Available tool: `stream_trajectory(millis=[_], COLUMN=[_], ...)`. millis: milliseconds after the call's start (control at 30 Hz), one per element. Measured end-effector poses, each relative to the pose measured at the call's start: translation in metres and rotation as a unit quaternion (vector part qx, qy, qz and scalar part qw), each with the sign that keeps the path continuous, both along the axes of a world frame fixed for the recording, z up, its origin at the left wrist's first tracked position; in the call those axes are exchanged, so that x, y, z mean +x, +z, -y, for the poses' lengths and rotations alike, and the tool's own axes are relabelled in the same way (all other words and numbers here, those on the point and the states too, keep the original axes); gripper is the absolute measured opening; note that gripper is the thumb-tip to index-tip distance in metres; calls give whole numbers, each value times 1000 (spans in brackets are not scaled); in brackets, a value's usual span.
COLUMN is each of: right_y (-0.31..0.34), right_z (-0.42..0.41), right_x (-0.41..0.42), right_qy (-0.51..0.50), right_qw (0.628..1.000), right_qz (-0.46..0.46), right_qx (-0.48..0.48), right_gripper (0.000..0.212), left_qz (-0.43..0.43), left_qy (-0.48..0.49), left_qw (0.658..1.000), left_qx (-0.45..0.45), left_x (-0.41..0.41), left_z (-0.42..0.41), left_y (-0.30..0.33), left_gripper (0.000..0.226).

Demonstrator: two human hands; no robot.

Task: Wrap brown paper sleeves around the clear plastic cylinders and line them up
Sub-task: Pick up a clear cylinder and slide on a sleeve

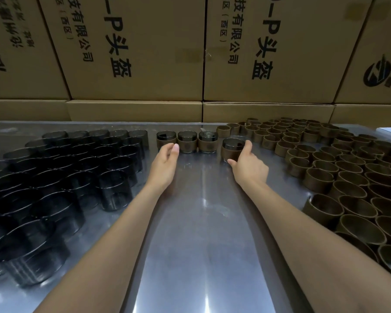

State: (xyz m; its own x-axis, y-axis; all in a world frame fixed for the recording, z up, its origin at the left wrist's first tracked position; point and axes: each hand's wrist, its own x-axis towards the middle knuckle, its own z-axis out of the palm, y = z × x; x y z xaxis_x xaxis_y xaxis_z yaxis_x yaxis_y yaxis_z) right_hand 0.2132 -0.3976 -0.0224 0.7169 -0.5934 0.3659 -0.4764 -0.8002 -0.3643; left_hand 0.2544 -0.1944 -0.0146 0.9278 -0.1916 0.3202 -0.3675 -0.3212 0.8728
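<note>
Three sleeved cylinders (187, 141) stand in a row at the far middle of the metal table (199, 233). A fourth sleeved cylinder (232, 148) stands just right of the row, and my right hand (248, 162) grips it, thumb at its base and fingers round its right side. My left hand (165, 162) hovers with relaxed fingers in front of the row's left end, its fingertips by the first cylinder, holding nothing. Several bare clear cylinders (113, 175) crowd the left of the table. Several empty brown paper sleeves (321, 177) cover the right.
Stacked cardboard boxes (133, 53) with printed characters form a wall along the table's far edge. A shiny strip of table runs between the two arms toward me.
</note>
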Motion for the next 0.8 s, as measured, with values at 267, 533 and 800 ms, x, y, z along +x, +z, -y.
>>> stream_trajectory(millis=[267, 533, 800], right_y=[2, 0, 1], right_z=[13, 21, 18], right_x=[33, 49, 44], right_qy=[-19, -16, -16], right_qw=[999, 998, 999], right_qz=[-32, -37, -35], right_qx=[-26, -47, -35], right_gripper=[60, 62, 67], left_qz=[-7, -8, -8], left_qy=[-16, -14, -14], left_qw=[1000, 999, 999], left_qx=[-24, -36, -31], left_x=[25, 32, 30], left_z=[3, 4, 4], left_y=[-1, -3, -2], left_gripper=[51, 52, 53])
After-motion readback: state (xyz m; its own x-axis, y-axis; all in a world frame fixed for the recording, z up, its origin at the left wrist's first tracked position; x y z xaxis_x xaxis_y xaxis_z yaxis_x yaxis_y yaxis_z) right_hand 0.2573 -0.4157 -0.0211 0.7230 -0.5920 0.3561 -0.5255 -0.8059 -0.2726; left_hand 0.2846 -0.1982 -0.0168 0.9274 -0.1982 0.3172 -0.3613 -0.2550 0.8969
